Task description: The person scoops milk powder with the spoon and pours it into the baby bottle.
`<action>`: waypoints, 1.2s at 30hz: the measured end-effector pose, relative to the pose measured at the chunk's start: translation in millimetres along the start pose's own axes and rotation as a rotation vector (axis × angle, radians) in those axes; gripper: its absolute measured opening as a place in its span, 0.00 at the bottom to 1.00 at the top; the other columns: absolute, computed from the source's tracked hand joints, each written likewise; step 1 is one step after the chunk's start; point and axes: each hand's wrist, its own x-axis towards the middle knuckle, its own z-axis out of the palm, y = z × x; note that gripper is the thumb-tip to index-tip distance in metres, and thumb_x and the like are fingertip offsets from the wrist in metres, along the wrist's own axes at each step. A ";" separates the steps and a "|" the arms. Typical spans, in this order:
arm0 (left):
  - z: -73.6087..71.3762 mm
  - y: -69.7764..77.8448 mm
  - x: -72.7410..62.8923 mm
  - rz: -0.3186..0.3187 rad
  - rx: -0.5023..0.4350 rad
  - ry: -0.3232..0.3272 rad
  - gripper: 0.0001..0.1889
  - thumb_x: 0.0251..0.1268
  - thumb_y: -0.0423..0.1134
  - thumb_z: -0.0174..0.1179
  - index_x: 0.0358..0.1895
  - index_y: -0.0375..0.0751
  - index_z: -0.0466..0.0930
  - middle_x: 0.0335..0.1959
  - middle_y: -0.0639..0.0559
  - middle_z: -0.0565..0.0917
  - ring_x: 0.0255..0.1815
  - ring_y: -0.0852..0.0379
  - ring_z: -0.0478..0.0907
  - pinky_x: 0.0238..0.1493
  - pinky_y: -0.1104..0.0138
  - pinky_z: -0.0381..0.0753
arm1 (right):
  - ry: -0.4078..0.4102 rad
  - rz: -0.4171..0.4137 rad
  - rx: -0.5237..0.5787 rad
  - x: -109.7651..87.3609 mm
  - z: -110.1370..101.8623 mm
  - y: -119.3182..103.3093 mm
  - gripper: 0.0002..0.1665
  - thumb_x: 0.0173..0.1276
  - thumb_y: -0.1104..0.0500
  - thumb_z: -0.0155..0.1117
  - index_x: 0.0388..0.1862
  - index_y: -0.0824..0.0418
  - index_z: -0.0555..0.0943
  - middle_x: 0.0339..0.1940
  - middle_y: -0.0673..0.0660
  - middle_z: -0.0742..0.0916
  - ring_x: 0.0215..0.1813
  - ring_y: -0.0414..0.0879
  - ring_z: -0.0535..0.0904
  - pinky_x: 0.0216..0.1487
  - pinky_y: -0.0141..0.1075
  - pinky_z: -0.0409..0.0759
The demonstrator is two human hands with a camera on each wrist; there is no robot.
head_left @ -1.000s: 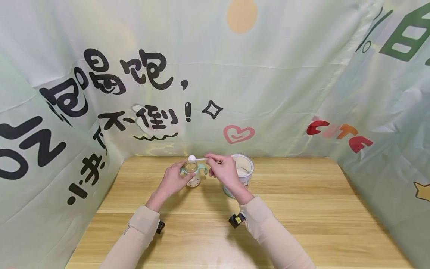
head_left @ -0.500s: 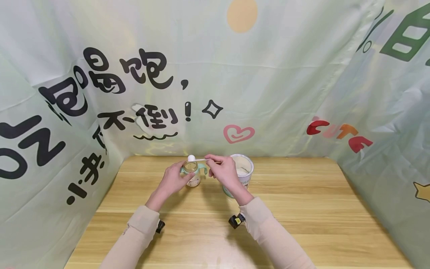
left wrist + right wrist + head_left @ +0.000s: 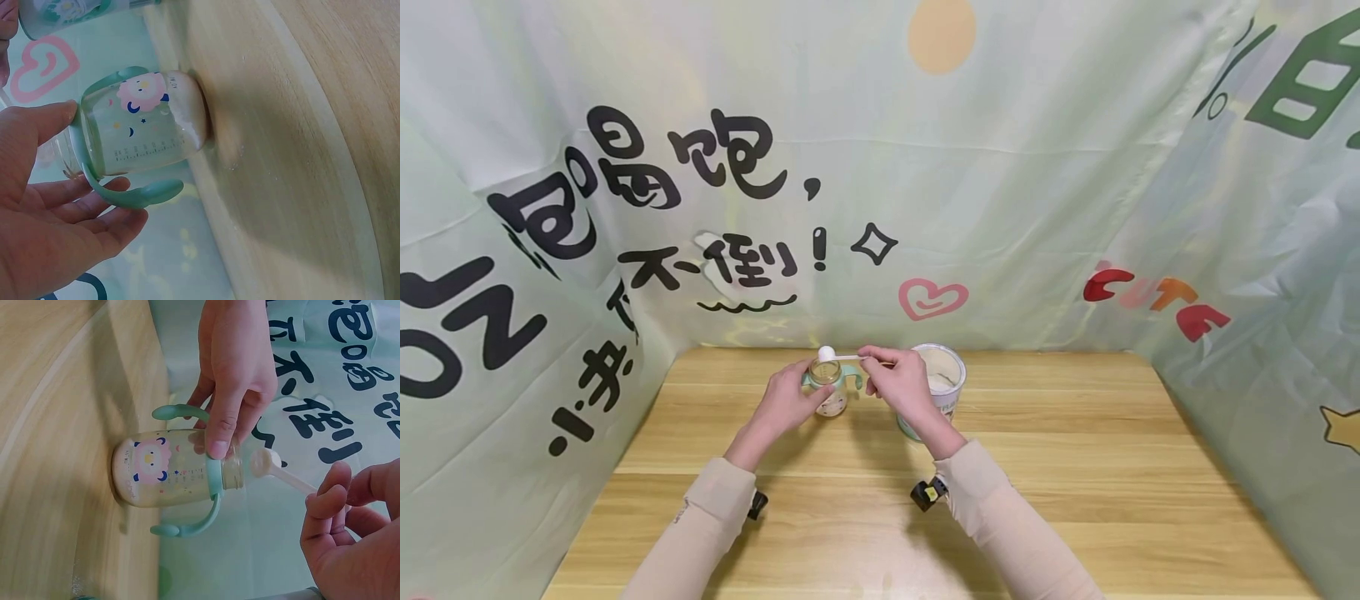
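A clear baby bottle (image 3: 175,469) with mint-green handles and a printed animal face stands upright on the table, its mouth uncovered. Pale powder (image 3: 187,112) lies at its bottom. My left hand (image 3: 790,396) grips the bottle round its neck ring, thumb on one side and fingers on the other. Between thumb and fingers, my right hand (image 3: 897,379) pinches the handle of a white measuring scoop (image 3: 265,462). The scoop's bowl is close over the bottle mouth. Just right of the right hand, a tin of milk powder (image 3: 953,398) stands without a lid, partly hidden by that hand.
The wooden table (image 3: 1060,467) ends at a printed fabric backdrop (image 3: 1030,250) close behind the bottle and tin. Similar fabric hangs along both sides. Specks of powder (image 3: 76,584) lie on the tabletop in the right wrist view.
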 end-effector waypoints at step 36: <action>-0.2 1.9 0.0 -0.025 -0.003 -0.013 0.35 0.70 0.45 0.71 0.73 0.28 0.72 0.66 0.30 0.81 0.69 0.33 0.78 0.72 0.42 0.77 | 0.042 0.021 0.074 -2.9 -1.1 1.2 0.12 0.73 0.63 0.64 0.48 0.62 0.92 0.19 0.53 0.88 0.18 0.38 0.79 0.20 0.27 0.74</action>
